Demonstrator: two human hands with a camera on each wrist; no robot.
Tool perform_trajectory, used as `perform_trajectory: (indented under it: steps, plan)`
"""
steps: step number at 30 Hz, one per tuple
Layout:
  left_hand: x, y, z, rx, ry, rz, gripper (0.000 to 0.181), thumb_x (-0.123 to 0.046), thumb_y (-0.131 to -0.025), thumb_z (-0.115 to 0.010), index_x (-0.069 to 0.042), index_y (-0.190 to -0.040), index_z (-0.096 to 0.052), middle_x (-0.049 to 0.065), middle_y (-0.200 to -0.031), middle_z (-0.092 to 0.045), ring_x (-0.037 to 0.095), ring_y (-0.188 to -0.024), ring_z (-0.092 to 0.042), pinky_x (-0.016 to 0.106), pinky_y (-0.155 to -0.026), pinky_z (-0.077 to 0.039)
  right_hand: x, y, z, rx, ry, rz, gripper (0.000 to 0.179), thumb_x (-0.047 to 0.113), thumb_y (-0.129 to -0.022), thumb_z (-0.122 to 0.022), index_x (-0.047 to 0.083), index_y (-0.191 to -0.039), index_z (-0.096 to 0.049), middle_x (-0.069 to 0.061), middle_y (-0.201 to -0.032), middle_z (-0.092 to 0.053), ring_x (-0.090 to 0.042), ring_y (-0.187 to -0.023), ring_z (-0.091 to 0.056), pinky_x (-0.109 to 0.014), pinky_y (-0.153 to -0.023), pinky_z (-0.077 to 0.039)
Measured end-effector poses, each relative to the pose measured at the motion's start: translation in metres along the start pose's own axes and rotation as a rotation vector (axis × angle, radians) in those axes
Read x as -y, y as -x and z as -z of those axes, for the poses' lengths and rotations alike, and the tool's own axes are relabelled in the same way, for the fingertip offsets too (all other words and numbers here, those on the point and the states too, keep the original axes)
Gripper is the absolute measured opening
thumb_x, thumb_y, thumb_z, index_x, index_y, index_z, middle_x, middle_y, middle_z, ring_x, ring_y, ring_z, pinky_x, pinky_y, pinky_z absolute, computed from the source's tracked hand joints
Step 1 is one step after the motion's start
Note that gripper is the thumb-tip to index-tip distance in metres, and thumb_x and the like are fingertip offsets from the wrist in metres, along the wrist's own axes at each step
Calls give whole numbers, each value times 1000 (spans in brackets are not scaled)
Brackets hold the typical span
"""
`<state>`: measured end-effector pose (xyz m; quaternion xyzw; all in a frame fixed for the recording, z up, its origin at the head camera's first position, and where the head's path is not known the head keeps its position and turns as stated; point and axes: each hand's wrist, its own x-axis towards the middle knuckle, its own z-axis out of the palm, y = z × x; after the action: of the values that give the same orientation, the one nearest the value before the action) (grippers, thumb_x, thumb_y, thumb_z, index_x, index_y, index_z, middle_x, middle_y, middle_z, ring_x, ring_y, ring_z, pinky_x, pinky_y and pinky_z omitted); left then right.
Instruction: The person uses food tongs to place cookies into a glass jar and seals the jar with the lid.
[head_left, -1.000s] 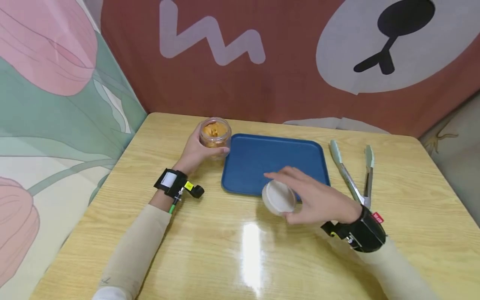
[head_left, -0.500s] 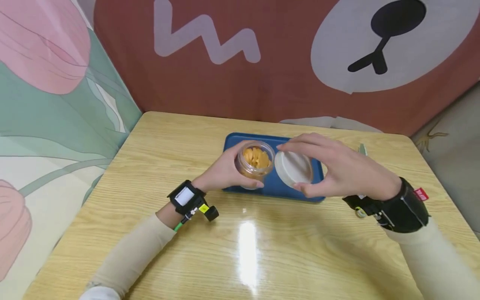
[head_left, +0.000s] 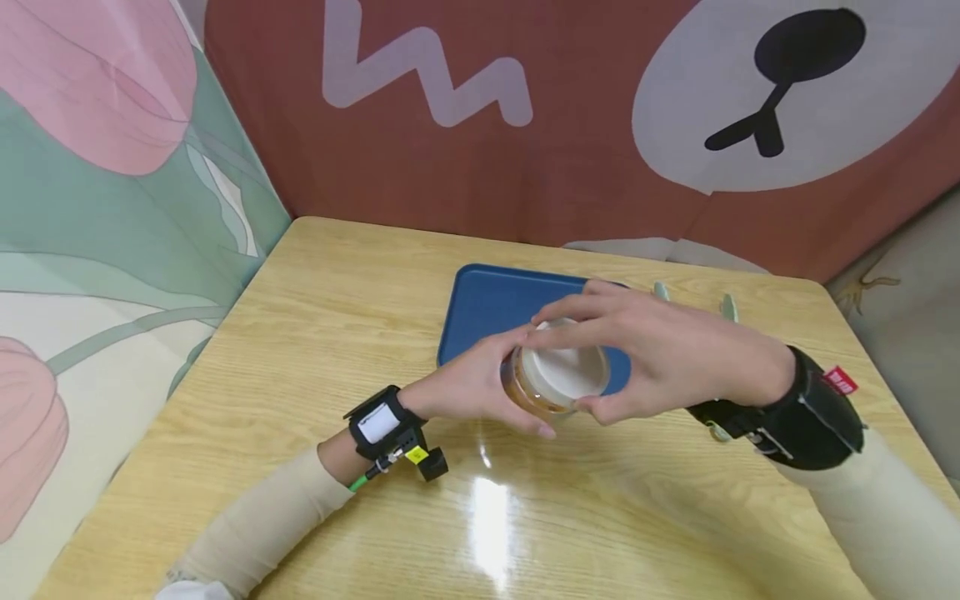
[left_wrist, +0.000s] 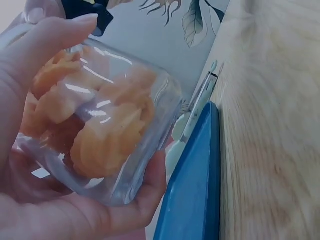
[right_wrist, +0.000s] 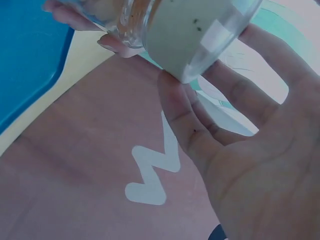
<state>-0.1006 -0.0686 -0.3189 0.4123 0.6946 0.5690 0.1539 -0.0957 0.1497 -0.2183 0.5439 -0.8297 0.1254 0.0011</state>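
Note:
My left hand grips a clear plastic jar, tilted and held up above the table. Golden-orange ridged pieces, like piped cookies, fill it. With thumb and fingers around its edge, my right hand holds a white lid. The lid sits over the jar's mouth, hiding the contents from the head view. In the right wrist view the lid meets the threaded neck of the jar, with my right fingertips on its rim.
Behind the hands a blue tray lies on the wooden table. Metal tongs with pale green handles lie right of it, mostly hidden by the right hand. A printed red-brown wall stands along the far edge.
My left hand has brought the jar right and nearer, from beside the tray to its front. My right hand has raised the lid and set it over the jar's mouth.

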Motion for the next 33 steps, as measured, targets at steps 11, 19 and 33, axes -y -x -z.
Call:
perform_trajectory:
  steps: [11,19,33]
  plan:
    - [-2,0,-3,-10,1,26,97,-14,-67,-86,-19,-145,-28,2,-131,-45,16,-109,-50,34,-87,-50,-6,2,-7,36,-40,-10,63,33,-74,-73,28,-133,-52,5,-132,-51,-18,-114,-41,-34,-69,-53]
    - [-2,2,-6,-30,-21,49,87,-14,-67,-85,-18,-139,-37,2,-127,-48,15,-106,-52,34,-85,-51,-5,0,-14,31,-33,-43,59,34,-74,-74,22,-129,-57,3,-130,-54,-16,-101,-44,-32,-66,-52]
    - [33,-5,-13,-250,-229,61,90,-37,-59,-88,-26,-135,-40,-8,-116,-55,6,-99,-54,30,-77,-54,12,-14,-52,-123,206,-482,52,53,-91,-50,1,-88,-52,-2,-54,-47,-10,-39,-43,-26,-36,-40]
